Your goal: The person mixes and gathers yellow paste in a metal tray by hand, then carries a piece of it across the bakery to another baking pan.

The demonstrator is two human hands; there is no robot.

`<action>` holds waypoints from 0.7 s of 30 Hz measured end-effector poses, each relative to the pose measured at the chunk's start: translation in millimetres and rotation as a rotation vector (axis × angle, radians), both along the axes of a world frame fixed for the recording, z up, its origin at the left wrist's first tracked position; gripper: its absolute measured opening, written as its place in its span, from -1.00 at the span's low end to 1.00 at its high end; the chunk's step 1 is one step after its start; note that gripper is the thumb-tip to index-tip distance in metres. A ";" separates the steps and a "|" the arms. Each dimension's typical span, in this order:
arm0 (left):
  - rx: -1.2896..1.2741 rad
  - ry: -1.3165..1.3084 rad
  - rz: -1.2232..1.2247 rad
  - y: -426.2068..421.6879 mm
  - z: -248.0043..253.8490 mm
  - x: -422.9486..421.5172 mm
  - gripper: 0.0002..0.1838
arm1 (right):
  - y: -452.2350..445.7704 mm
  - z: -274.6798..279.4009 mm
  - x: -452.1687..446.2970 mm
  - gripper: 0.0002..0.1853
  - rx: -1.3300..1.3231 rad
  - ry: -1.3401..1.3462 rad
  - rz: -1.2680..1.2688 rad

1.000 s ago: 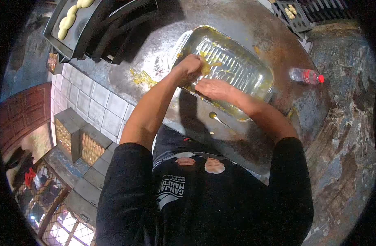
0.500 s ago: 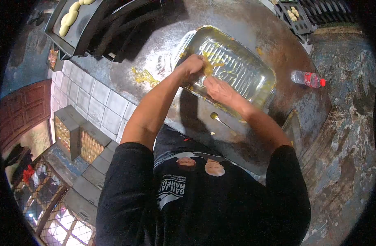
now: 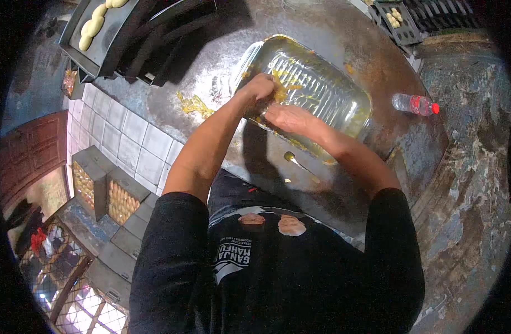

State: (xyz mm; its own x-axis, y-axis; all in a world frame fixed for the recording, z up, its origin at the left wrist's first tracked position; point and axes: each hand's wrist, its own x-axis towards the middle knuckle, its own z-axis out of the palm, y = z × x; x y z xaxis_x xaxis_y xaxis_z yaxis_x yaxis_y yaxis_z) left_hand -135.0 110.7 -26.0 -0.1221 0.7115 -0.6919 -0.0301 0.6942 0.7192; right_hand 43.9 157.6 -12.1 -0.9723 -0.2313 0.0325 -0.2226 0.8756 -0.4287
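A large rectangular clear container (image 3: 353, 125), its inside streaked with yellow paste, stands on the worktop in front of me. Over its left end, my left hand (image 3: 260, 87) is closed in a fist beside a clump of yellow paste (image 3: 279, 86); what the fingers hold is hidden. Just below it, my right hand (image 3: 289, 118) reaches over the near rim with its fingers curled in, and I cannot make out what is in them. On the worktop by the near side lies a spoon (image 3: 299, 163) with a yellow-smeared bowl.
A plastic bottle with a red cap (image 3: 416, 104) lies to the right. Yellow paste (image 3: 194, 104) is smeared on the worktop at left. Dark trays with dough pieces (image 3: 92, 26) stand at upper left, another tray (image 3: 399, 25) at upper right. Metal boxes (image 3: 122, 234) sit lower left.
My right hand has shifted a little to the left and closer to my left hand. My left hand stays almost in place over the container.
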 end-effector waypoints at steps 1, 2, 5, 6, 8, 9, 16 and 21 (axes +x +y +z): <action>0.029 -0.036 0.048 -0.6 -1.6 2.8 -0.78 | 0.0 -1.7 -3.2 -0.86 0.051 0.055 0.035; 0.059 -0.071 0.098 -0.7 -3.2 3.3 -0.80 | 0.6 -2.5 -3.6 -0.86 0.052 0.058 0.038; 0.012 -0.061 0.086 -0.9 -5.8 0.5 -0.76 | -0.1 -5.3 1.2 -0.86 0.046 -0.002 -0.023; 0.011 -0.064 0.090 0.1 -6.6 -0.1 -0.76 | -1.1 -6.9 3.0 -0.84 0.052 -0.028 -0.070; 0.017 -0.027 0.024 1.6 -14.9 -3.6 -0.75 | -4.6 -8.5 6.2 -0.82 0.054 -0.053 -0.118; 0.015 -0.026 0.026 0.9 -18.9 -4.0 -0.75 | -6.2 -9.2 7.5 -0.83 0.031 -0.080 -0.167; -0.004 -0.020 0.020 1.7 3.1 -2.4 -0.73 | -12.5 -11.6 14.5 -0.87 -0.036 0.056 -0.282; 0.008 -0.052 0.015 2.4 2.9 0.4 -0.74 | 0.7 -8.7 16.6 -0.84 -0.086 -0.056 -0.253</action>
State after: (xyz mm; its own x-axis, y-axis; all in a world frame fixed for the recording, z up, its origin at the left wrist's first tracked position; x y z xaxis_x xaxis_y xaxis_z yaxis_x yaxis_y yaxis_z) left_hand -134.5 113.1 -23.1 -0.0971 0.7156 -0.6917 -0.0780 0.6874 0.7221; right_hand 60.5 158.3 -20.8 -0.9997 0.0207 -0.0143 0.0251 0.8600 -0.5097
